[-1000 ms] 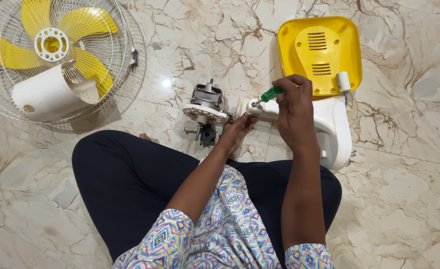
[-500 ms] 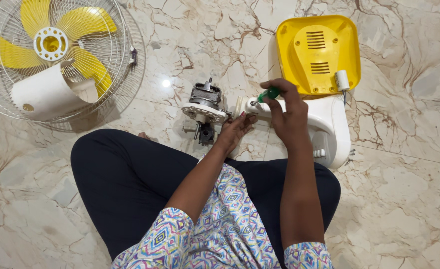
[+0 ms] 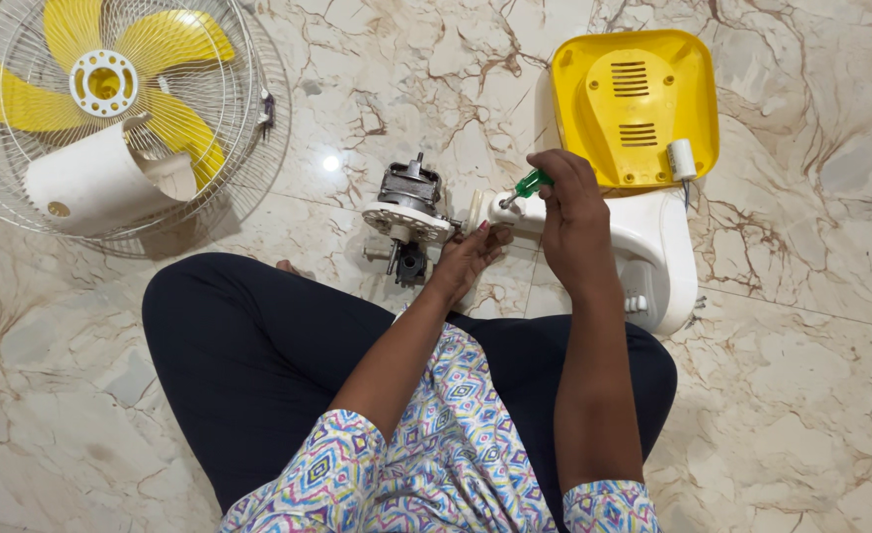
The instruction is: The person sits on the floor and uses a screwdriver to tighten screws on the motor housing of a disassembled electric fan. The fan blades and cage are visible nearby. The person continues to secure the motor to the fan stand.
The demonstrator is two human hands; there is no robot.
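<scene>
**Screwdriver at the neck joint of a dismantled fan**

Since half a second ago, your right hand [image 3: 574, 222] has rolled slightly at the wrist and the green handle has tilted a little; everything else lies as it did. Your right hand is closed around the green-handled screwdriver [image 3: 528, 186], whose metal tip points down-left onto the white neck joint [image 3: 507, 210] of the fan stand. Your left hand [image 3: 468, 259] comes up from below with its fingers curled against the underside of that joint; whether they clasp it or only steady it cannot be told. Just left of the joint, touching it, sits the bare fan motor [image 3: 408, 205], grey metal on a white round plate. To the right lies the white stand base [image 3: 665, 257], and beyond it the yellow rear cover [image 3: 634, 104], a rounded square with two groups of vent slots and a small white cylinder [image 3: 682, 160] at its right edge. Well apart at upper left, the white wire guard [image 3: 248, 158] holds the yellow blade [image 3: 174, 44], with a white curved housing [image 3: 90, 183] lying on it. All rests on the marbled floor [image 3: 801, 395]. No readable label shows.
</scene>
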